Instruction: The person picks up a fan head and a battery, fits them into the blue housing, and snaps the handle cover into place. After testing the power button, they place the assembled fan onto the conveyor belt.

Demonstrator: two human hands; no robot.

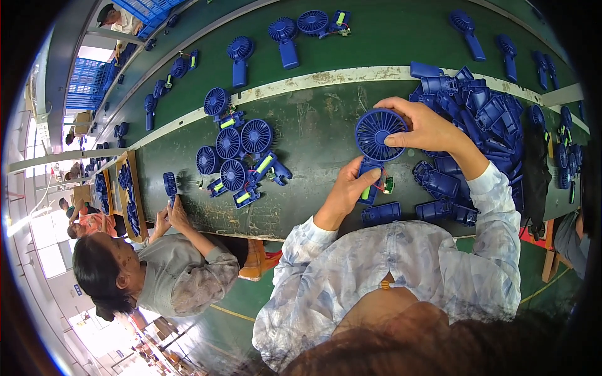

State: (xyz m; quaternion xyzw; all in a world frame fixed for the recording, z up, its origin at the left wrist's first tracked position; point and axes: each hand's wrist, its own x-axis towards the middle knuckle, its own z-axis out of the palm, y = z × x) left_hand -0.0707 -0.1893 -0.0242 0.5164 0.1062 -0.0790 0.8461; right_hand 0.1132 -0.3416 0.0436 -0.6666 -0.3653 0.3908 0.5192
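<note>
A blue handheld fan (375, 133) is between my two hands above the green workbench. My right hand (411, 125) grips its round grille, thumb on the front and fingers behind the rim. My left hand (354, 188) closes around the handle, where a light green battery cell, red wires and a small green circuit board (389, 184) show in the opened housing. Just below lies a blue handle shell (381, 213). To the right of my hands rises a large heap of blue handle shells (480, 119), with several more shells (436, 180) at its near edge.
Left of me lie several fan units with exposed batteries (233, 174). Beyond a pale dividing strip (313, 80), a green belt (389, 37) carries more fans (285, 44). A co-worker (150, 269) at the left holds another fan (170, 185). A black cloth (535, 169) hangs at the right.
</note>
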